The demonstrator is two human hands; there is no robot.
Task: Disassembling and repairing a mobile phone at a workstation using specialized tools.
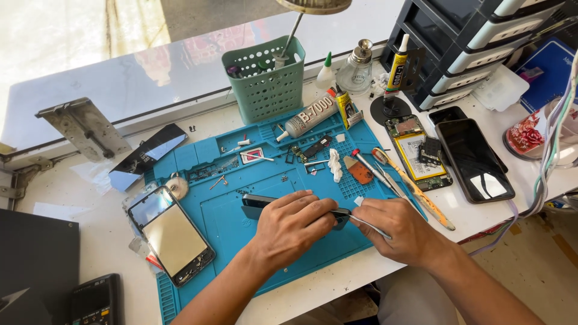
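While the white table (pixel 90 235) fills most of the frame, a big blue work mat (pixel 223 216) lies across its middle. At the upper right of the frame stands a dark set of drawers (pixel 475 42). Above the mat, near the top middle, sits a green basket with holes (pixel 265 81). At the lower left of the mat lies a phone with a shiny gold back (pixel 171 235). On the right side of the frame, a black phone (pixel 474 159) lies flat, and just beside it on its left is an open phone with a yellow battery (pixel 415 151). Low in the middle of the frame, both hands meet over the mat. The left hand (pixel 292 225) curls down and presses on a dark phone (pixel 256 206) that lies flat on the mat, with only its left end showing past the fingers. The right hand (pixel 394 229) is closed around thin metal tweezers (pixel 367 224), and their tip touches the phone's right end. A grey glue tube (pixel 310 117) lies on the mat's top edge. Smaller still, a screwdriver (pixel 370 168) and a white crumpled bit (pixel 335 164) rest on the mat just above the hands.
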